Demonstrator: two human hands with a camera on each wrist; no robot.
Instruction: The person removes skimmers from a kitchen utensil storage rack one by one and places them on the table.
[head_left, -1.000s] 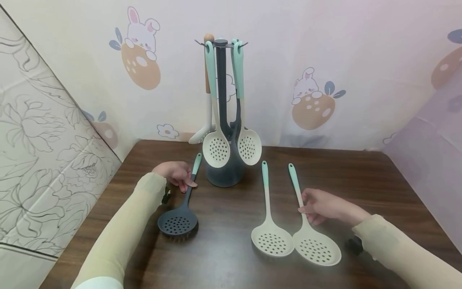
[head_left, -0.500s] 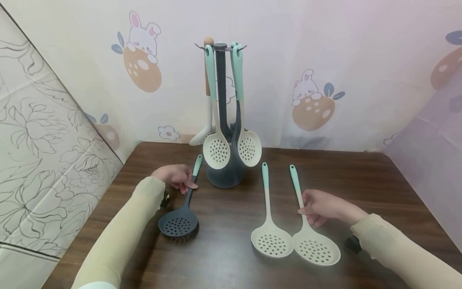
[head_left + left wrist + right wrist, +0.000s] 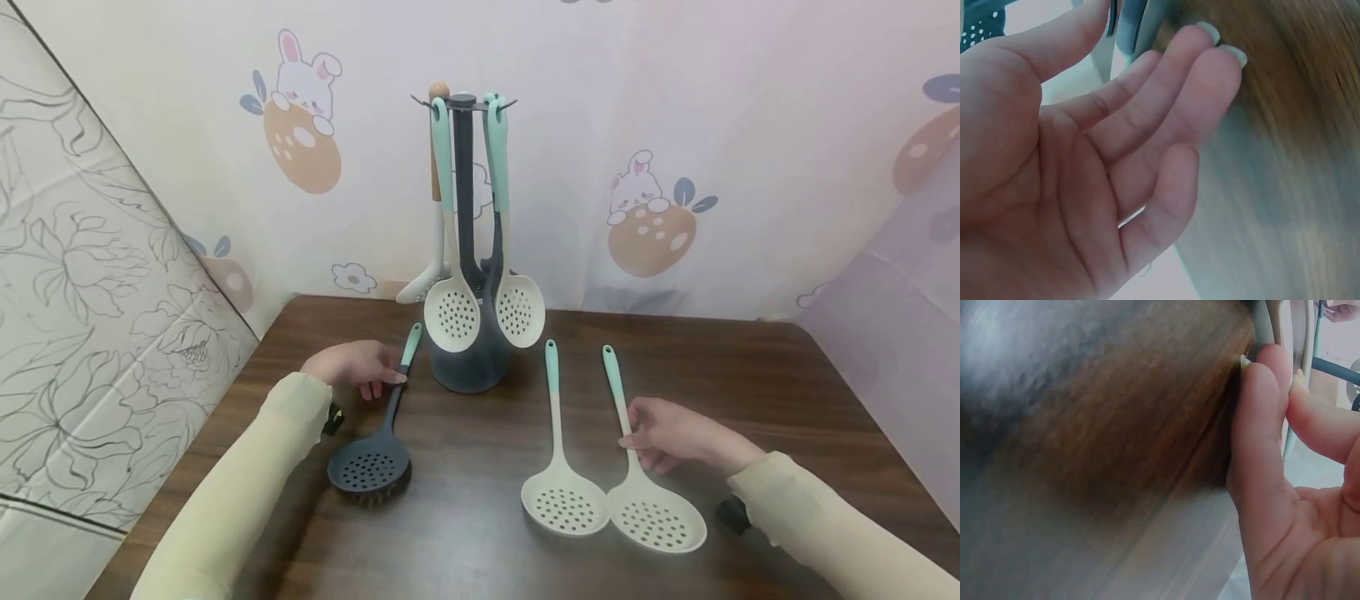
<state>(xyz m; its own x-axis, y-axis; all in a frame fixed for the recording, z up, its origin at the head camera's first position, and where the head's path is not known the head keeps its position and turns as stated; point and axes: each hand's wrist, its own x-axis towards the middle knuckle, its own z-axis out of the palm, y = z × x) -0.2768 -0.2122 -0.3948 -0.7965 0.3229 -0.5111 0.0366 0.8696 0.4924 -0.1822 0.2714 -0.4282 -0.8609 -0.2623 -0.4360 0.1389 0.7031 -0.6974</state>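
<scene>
"Where is the left hand (image 3: 354, 367)?"
"At the dark grey skimmer (image 3: 386, 431), front-left of the utensil stand (image 3: 471, 372): broad perforated head, mint handle end. The fingers bend loosely; whether they pinch it, I can't tell."
"And the right hand (image 3: 666, 433)?"
"Thumb and finger pinch the outer cream skimmer (image 3: 637, 485), right of the stand, mint-tipped too, its holed head touching the inner cream skimmer (image 3: 559, 467)."

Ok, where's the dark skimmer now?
In the head view, the dark skimmer lies on the left of the table, by the left hand and left of the utensil stand.
</scene>
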